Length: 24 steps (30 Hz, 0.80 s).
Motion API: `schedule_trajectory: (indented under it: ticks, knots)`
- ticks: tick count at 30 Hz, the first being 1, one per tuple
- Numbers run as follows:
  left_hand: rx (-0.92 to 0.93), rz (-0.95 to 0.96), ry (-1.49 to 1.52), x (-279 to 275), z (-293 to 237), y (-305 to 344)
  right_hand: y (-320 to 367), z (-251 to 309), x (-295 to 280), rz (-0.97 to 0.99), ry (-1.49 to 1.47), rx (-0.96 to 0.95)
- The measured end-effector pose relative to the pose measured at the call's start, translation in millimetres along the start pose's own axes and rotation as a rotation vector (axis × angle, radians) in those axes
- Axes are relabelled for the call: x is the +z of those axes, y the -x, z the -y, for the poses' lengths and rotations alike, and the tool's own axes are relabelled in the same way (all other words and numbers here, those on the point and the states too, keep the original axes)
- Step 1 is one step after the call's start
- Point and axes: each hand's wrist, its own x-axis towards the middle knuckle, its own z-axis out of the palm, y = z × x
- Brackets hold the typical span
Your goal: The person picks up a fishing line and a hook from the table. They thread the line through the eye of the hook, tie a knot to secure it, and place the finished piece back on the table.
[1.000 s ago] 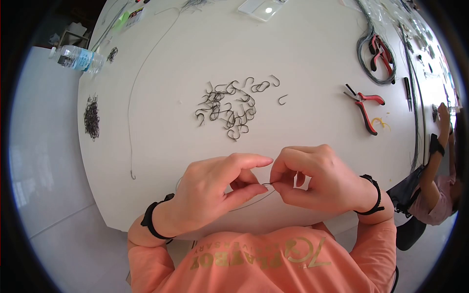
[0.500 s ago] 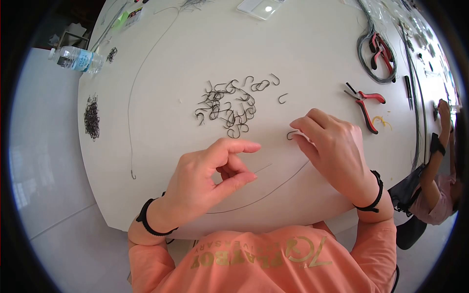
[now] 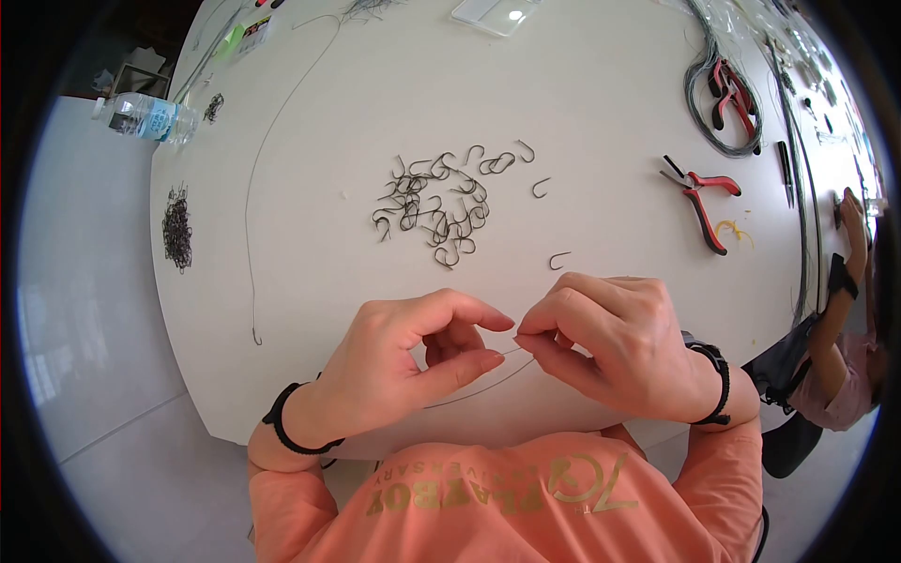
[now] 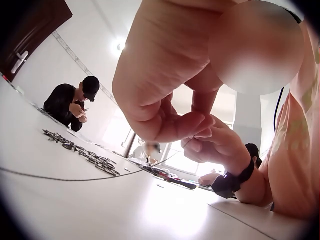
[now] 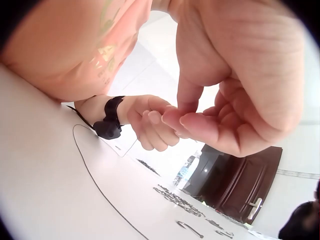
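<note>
The left hand [image 3: 399,349] holds a thin line [image 3: 481,388] between its thumb and a curled finger, its index finger stretched above. Close against it, the right hand [image 3: 624,349] pinches the line near its end with thumb and index finger. Below both hands the rest of the line bows in a curve. In the left wrist view the line [image 4: 65,179] runs up to the meeting fingertips. A single hook [image 3: 556,261] lies on the table just beyond the right hand. Further off is a loose pile of dark hooks [image 3: 410,202].
Red-handled pliers [image 3: 706,214] lie at the right, beside coiled line [image 3: 690,103] with more pliers. At the left are a dark heap of small pieces [image 3: 176,230], a bottle [image 3: 155,117] and a long line with a hook [image 3: 256,336]. Another person [image 3: 835,375] sits at the right.
The right hand reached forward with a hook, let it go on the table, and came back beside the left hand to pinch the line. The left hand moved slightly forward, then back.
</note>
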Motion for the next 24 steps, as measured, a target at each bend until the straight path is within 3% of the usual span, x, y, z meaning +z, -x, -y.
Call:
schedule_trajectory:
  ticks: [9,17,24]
  knots:
    - [0.017,-0.062,-0.009,1.9,-1.8,0.6,-0.7,4.0,-1.8,-0.013,-0.080,0.072]
    - [0.025,-0.055,0.001,1.4,-1.3,0.3,0.2,2.6,-3.4,0.065,-0.064,0.021]
    - [0.010,-0.008,0.037,0.5,-3.6,-0.6,0.1,1.7,1.4,-0.002,-0.060,-0.007]
